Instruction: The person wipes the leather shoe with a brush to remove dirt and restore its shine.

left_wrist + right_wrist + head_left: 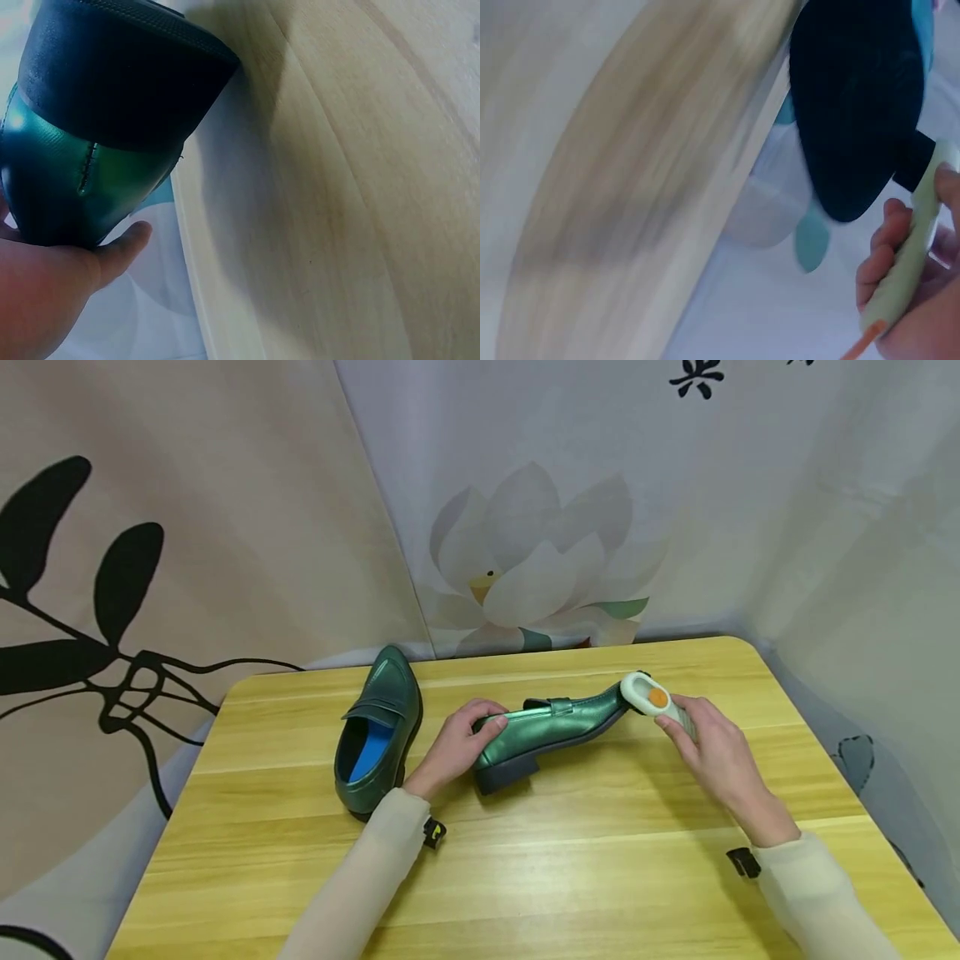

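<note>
Sleeves (360, 885) are flanking six o'clock, left hand (457, 743) pinching a green shoe (558, 728), right hand (716, 747) gripping pale tool (654, 698) at its toe (611, 706).

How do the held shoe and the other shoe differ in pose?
The held shoe tilts, toe raised; the other shoe stands flat on the table. The held shoe's toe points right in the head view; the other shoe's, toward the table's far edge. Both are shiny green loafers.
</note>
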`<state>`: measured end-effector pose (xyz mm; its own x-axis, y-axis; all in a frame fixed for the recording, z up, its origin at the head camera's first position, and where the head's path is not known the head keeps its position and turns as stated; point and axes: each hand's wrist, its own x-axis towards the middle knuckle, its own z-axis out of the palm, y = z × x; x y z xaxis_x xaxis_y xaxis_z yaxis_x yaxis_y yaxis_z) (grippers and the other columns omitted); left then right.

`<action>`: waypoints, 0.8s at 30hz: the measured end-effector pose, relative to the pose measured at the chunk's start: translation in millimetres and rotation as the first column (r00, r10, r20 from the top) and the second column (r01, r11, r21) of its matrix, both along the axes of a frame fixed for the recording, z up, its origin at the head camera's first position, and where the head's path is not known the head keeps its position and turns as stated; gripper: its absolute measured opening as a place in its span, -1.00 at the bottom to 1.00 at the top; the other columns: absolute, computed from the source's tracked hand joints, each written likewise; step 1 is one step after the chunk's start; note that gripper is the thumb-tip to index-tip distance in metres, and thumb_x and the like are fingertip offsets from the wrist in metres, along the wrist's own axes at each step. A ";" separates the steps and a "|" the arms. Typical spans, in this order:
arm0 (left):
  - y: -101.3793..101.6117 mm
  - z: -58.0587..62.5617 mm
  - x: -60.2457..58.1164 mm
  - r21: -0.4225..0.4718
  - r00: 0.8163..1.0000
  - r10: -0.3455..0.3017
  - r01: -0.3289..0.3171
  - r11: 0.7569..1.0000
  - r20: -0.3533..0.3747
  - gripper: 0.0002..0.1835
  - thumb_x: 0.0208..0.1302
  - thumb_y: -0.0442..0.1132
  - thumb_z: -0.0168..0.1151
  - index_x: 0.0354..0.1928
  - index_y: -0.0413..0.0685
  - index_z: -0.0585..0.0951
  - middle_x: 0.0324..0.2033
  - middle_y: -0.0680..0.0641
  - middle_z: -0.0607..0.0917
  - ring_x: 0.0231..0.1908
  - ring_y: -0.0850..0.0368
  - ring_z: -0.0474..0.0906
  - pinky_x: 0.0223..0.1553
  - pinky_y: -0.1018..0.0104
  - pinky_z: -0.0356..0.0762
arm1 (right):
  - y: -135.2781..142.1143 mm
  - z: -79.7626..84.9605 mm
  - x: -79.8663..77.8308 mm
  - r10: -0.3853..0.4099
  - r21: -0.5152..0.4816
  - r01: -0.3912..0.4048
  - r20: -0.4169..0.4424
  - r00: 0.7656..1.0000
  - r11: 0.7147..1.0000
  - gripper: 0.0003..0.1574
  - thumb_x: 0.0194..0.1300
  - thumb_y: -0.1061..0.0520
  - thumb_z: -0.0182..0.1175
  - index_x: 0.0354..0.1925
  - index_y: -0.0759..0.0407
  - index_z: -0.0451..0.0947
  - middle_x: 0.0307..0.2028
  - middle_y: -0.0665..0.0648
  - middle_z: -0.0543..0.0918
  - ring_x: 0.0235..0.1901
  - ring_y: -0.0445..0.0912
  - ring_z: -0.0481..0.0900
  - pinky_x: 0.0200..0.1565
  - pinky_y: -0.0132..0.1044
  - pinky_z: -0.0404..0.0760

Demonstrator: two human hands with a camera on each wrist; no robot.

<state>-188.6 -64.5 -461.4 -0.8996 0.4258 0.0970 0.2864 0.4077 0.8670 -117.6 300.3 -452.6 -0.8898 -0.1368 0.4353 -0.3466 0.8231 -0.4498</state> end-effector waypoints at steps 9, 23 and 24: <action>-1.0 0.9 1.6 0.003 1.000 0.009 -0.009 1.000 0.010 -0.68 0.59 -0.07 0.14 0.11 -0.12 0.68 0.17 -0.11 0.63 0.26 -0.07 0.49 0.37 -0.08 0.34 | -1.7 5.7 -1.6 0.014 0.020 -0.014 0.028 1.000 1.000 -0.49 0.52 0.05 0.25 0.24 0.37 0.53 -0.12 0.27 0.67 -0.32 0.08 0.57 -0.30 0.09 0.57; 1.4 -0.3 2.1 -0.004 1.000 0.008 -0.008 1.000 -0.005 -0.70 0.59 -0.09 0.15 0.10 -0.13 0.68 0.14 -0.11 0.64 0.24 -0.06 0.51 0.36 -0.06 0.34 | 7.3 18.6 -11.8 0.027 0.037 -0.030 0.070 0.997 0.999 -0.44 0.53 0.02 0.23 0.28 0.38 0.54 -0.13 0.30 0.71 -0.35 0.08 0.59 -0.26 0.10 0.57; 1.6 -0.1 2.0 -0.002 1.000 0.008 -0.008 1.000 -0.007 -0.70 0.58 -0.09 0.15 0.09 -0.13 0.69 0.14 -0.11 0.64 0.24 -0.06 0.51 0.36 -0.06 0.34 | 6.8 18.5 -11.5 0.033 0.038 -0.036 0.076 0.997 0.999 -0.44 0.54 0.01 0.22 0.28 0.38 0.54 -0.15 0.29 0.71 -0.37 0.07 0.57 -0.28 0.08 0.56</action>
